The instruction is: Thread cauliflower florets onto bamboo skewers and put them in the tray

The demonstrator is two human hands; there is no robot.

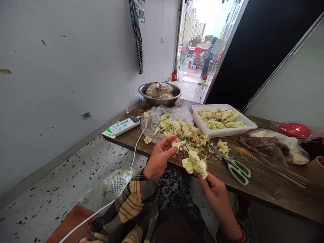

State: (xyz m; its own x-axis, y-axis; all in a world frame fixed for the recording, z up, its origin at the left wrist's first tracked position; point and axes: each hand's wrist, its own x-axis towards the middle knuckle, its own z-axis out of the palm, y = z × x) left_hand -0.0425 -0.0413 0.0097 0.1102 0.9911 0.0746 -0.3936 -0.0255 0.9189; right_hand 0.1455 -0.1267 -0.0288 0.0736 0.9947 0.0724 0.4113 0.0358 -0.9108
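Between the thumb and fingers of my left hand is a small cauliflower floret with a pale green stem. My right hand holds a larger cauliflower piece from below, over the table's front edge. The two pieces are a little apart. Behind them, loose florets are heaped on the wooden table and partly on a clear plastic bag. Scissors with green handles lie to the right of the heap. A white tray at the back right holds more florets and a thin stick.
A metal bowl with bagged items stands at the back. A boxed device with a white cable lies at the left edge. Thin sticks, plastic bags and a red bundle lie right. Beyond the glass door stands a person.
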